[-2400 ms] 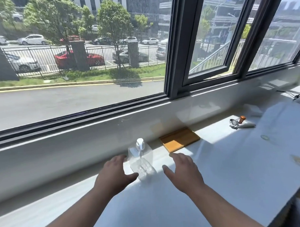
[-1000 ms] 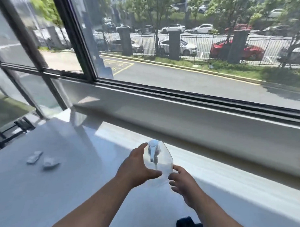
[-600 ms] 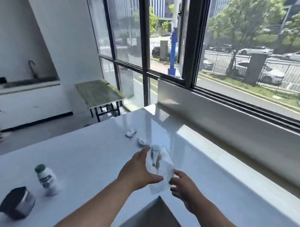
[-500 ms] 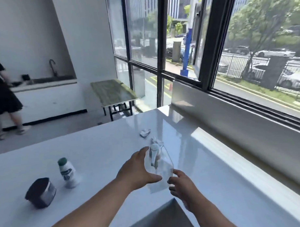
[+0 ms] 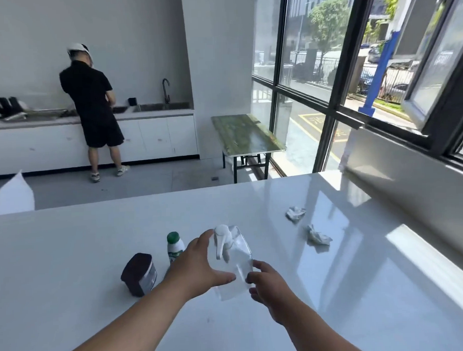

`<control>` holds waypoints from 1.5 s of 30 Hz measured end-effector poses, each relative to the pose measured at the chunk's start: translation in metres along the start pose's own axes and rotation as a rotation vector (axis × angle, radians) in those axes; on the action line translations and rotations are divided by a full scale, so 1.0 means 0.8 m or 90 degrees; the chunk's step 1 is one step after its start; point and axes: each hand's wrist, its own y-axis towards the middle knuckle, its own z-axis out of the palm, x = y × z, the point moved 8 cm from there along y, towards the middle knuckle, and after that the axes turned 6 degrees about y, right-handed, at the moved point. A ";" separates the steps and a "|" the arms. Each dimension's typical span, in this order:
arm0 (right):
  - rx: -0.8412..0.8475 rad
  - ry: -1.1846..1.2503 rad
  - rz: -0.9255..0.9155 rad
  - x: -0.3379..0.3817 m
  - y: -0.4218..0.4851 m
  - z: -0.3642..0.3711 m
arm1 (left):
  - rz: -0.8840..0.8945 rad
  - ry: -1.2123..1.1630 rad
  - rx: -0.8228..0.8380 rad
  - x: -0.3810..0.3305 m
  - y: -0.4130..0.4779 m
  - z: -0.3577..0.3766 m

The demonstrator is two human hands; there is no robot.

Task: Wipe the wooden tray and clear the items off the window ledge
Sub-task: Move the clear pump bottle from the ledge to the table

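A clear plastic dispenser bottle [image 5: 235, 264] with a white pump head is held above the white counter [image 5: 70, 259]. My left hand [image 5: 196, 265] grips its left side and my right hand [image 5: 268, 287] supports its lower right corner. The window ledge [image 5: 422, 250] runs along the right under the black-framed windows. The wooden tray is out of view.
On the counter stand a small white bottle with a green cap [image 5: 175, 247] and a dark lidded jar [image 5: 139, 274] left of my hands. Two crumpled tissues [image 5: 294, 213] [image 5: 318, 236] lie to the right. A person [image 5: 94, 112] stands at the far sink counter; a green bench [image 5: 246, 135] sits by the window.
I lifted the dispenser bottle off the ledge with both hands and turned left with it. The view swung from the window to the counter and room; the tray left the view.
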 end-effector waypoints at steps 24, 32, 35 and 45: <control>0.036 -0.055 0.169 -0.029 0.331 0.023 | -0.124 0.057 0.191 0.109 0.282 0.109; -0.072 -0.249 0.097 0.026 0.285 0.013 | -0.059 0.197 0.277 0.120 0.291 0.061; -0.176 -0.382 -0.018 0.094 0.237 -0.003 | 0.009 0.246 0.208 0.108 0.301 0.000; -0.524 -0.702 -0.203 0.177 -0.068 -0.056 | 0.341 0.092 0.136 -0.071 0.211 -0.017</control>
